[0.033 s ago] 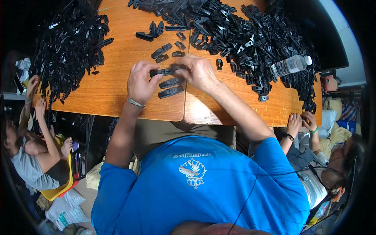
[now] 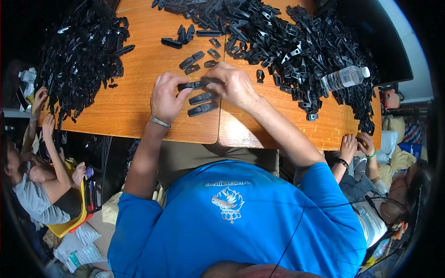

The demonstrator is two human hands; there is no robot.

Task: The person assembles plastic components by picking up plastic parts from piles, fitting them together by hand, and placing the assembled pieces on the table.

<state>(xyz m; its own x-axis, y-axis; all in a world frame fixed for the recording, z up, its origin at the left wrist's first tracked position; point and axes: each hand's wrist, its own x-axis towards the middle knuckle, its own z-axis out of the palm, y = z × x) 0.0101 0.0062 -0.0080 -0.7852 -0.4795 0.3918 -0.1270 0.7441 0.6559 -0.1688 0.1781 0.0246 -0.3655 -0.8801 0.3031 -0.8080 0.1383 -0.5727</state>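
Note:
My left hand (image 2: 168, 95) pinches one end of an elongated black plastic part (image 2: 191, 85) between thumb and fingers. Closed at its other end is my right hand (image 2: 234, 85); its fingertips partly hide a small dark piece there, and I cannot tell whether the two are joined. Just nearer to me lie two similar parts, an upper one (image 2: 203, 98) and a lower one (image 2: 202, 109). Beyond my hands rest another long part (image 2: 192, 60) and several small black frame-shaped pieces (image 2: 212, 64).
A large heap of black pieces (image 2: 278, 41) covers the far right of the wooden table (image 2: 153, 132). A clear plastic bottle (image 2: 345, 78) lies on it. Another black heap (image 2: 83, 60) fills the left side. People sit at both sides, their hands by the table edge.
My right hand has shifted very slightly at the end of the held part. My left hand and the parts on the table look the same.

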